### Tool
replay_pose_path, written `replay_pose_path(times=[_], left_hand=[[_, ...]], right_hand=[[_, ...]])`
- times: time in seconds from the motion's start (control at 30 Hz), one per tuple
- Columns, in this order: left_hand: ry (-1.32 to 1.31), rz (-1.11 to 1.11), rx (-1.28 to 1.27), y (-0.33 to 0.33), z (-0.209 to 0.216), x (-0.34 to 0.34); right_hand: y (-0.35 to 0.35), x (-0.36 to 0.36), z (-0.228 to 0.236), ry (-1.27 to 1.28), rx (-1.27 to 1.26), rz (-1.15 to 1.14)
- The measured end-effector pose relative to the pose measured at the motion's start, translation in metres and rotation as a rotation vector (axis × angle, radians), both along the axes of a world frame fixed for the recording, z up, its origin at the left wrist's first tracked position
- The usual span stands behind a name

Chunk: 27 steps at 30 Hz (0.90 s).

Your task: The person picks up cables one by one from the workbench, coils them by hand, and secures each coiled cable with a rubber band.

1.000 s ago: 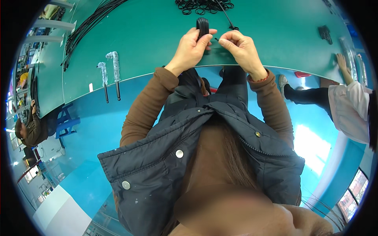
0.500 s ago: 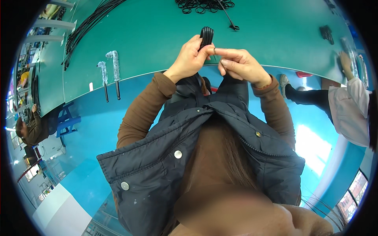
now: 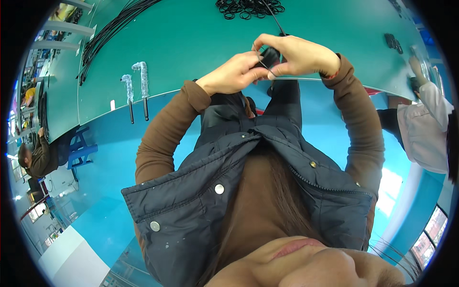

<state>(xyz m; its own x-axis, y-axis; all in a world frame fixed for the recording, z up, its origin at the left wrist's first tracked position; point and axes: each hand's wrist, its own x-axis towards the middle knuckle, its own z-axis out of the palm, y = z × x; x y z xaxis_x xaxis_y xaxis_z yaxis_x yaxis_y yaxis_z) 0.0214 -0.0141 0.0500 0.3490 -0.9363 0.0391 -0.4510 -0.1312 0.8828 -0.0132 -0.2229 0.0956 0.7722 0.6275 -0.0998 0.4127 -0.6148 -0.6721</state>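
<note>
Just above the near edge of the table, my left hand (image 3: 234, 74) grips a folded bundle of black cable (image 3: 270, 56), its end turned to the right. My right hand (image 3: 306, 55) is closed around a thin dark rubber band (image 3: 261, 61), pulled taut between its finger and thumb across that end. Whether the band passes fully round the bundle cannot be made out. Both hands meet at the bundle, and their fingers partly hide it. Beyond them lies a pile of black rubber bands (image 3: 248, 8).
Long black cables (image 3: 112, 33) lie at the far left of the green table (image 3: 191, 33). Two hooked, plastic-wrapped pieces with black ends (image 3: 143, 83) overhang its edge. A small black bundle (image 3: 393, 43) lies at right, near a co-worker's pale sleeve (image 3: 432, 100). A blue stool (image 3: 82, 148) stands left.
My right hand has risen and turned over the bundle, drawing the band across its end. The bundle has tilted right and lower. At right, the co-worker's arm and leg have shifted.
</note>
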Motion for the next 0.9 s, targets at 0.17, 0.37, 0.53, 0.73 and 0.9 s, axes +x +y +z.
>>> replay_pose_path(times=[0.17,0.37,0.53,0.73,0.9], left_hand=[[0.744,0.143,-0.397,0.006,-0.009,-0.006],[0.822,0.193,-0.408,0.009,-0.022,-0.003],[0.712,0.238,-0.338,0.007,-0.022,-0.007],[0.385,0.248,-0.099,-0.003,-0.018,-0.025],[0.552,0.257,-0.087,0.0,-0.02,-0.029]], right_hand=[[0.014,-0.021,-0.028,0.489,0.699,-0.306],[0.021,-0.05,-0.061,0.745,1.339,-0.439],[0.009,-0.047,-0.067,0.389,1.115,-0.733],[0.032,-0.03,-0.051,0.038,0.546,-0.551],[0.033,-0.031,-0.055,0.108,0.532,-0.536]])
